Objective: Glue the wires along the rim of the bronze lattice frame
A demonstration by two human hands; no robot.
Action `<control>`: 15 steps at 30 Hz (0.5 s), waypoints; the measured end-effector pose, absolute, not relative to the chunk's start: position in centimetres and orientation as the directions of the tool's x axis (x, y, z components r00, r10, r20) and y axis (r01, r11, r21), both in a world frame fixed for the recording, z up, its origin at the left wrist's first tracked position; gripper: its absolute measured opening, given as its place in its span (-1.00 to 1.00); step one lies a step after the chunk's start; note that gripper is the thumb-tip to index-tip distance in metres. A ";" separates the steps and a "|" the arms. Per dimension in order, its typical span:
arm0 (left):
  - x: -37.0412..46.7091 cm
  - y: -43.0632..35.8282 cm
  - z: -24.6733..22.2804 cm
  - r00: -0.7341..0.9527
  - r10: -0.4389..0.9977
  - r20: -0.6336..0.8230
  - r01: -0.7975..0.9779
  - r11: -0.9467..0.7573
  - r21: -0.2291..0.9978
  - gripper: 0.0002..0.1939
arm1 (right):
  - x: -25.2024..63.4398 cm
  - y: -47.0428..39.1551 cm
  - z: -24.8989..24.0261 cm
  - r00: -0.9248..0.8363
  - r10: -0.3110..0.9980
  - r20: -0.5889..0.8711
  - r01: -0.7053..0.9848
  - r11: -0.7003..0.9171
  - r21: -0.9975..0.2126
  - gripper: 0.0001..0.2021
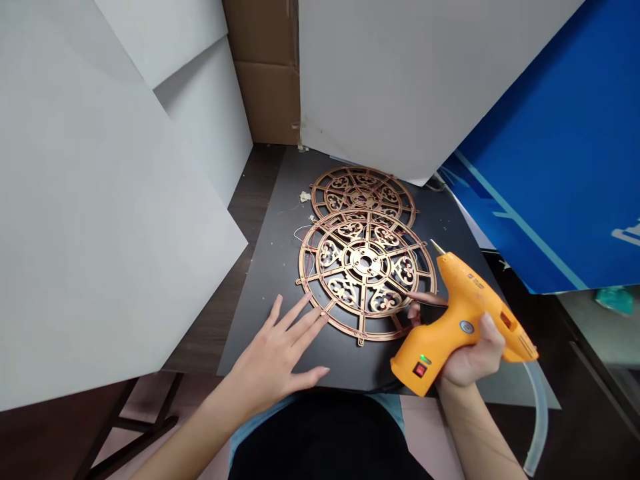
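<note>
My right hand (475,357) is closed round the grip of a yellow hot glue gun (455,313), whose metal nozzle points up and left. A clear glue stick (539,420) hangs bent from the gun's rear, and a green light glows near the red switch. A round, gold-coloured openwork ornament (361,319) lies flat below, with thin red wires along its rings. Fingertips of my left hand (280,353), spread out, rest at its near left edge. Partly under its far side is a second similar round ornament (320,200).
Both ornaments lie on a dark grey board (270,267) atop a dark wooden table (255,180). White panels (100,200) stand at the left, a grey-white panel (400,80) and cardboard (265,87) behind, and a blue panel (560,167) leans in from the right.
</note>
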State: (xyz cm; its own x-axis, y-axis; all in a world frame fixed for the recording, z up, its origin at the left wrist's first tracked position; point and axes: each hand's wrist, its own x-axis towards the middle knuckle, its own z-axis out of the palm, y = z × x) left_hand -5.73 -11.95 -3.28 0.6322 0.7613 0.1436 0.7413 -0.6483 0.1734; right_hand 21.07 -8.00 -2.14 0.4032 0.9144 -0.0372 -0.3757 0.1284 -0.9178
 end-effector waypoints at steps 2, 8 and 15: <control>-5.7 -12.0 -3.3 0.634 0.759 0.148 0.739 -0.651 0.171 -0.30 | 21.0 -8.0 -2.1 0.405 0.914 -0.039 -0.375 0.127 -0.918 -0.56; -5.6 -12.0 -3.4 0.631 0.759 0.158 0.739 -0.651 0.175 -0.30 | 21.4 -8.3 -2.5 0.338 0.940 0.040 -0.320 0.154 -0.935 -0.58; -5.6 -12.0 -3.2 0.634 0.756 0.165 0.736 -0.655 0.174 -0.30 | 21.4 -8.2 -3.0 0.263 0.936 0.236 -0.152 0.281 -0.947 -0.63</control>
